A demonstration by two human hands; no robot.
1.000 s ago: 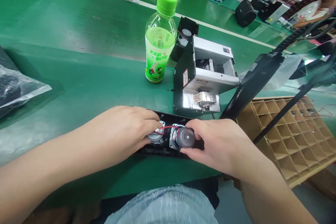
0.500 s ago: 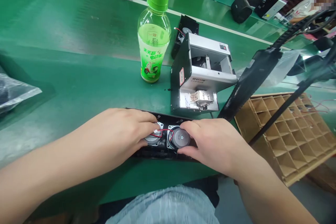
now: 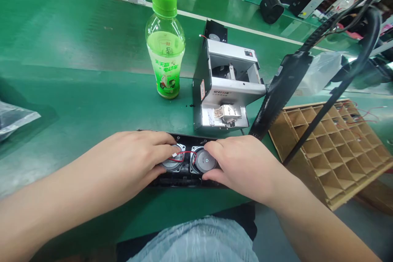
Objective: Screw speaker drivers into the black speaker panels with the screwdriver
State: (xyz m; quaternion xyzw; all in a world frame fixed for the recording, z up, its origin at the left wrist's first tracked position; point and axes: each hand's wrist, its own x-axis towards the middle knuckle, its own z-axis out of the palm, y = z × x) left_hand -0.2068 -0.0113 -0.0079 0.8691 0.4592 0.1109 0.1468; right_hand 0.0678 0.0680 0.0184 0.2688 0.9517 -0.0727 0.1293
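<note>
Two round speaker drivers lie side by side in a long black panel (image 3: 187, 181) on the green bench in front of me. My left hand (image 3: 144, 153) grips the left speaker (image 3: 172, 164), its fingers curled over the rim and partly covering it. Around the right speaker (image 3: 205, 161), my right hand (image 3: 242, 163) has its thumb and fingers closed on the edge. A red wire with a small white plug (image 3: 175, 155) runs across between the two speakers. Both ends of the panel are hidden under my hands.
Behind the panel stands a silver and black screw feeder machine (image 3: 229, 86), with a green-capped drink bottle (image 3: 166, 49) to its left. A divided cardboard box (image 3: 334, 151) sits at the right, behind a black arm (image 3: 276, 90). A plastic bag (image 3: 16, 116) lies at far left.
The whole view has shifted, so the bottle and machine appear further left. Both hands keep their hold on the speakers, with little visible movement against the panel.
</note>
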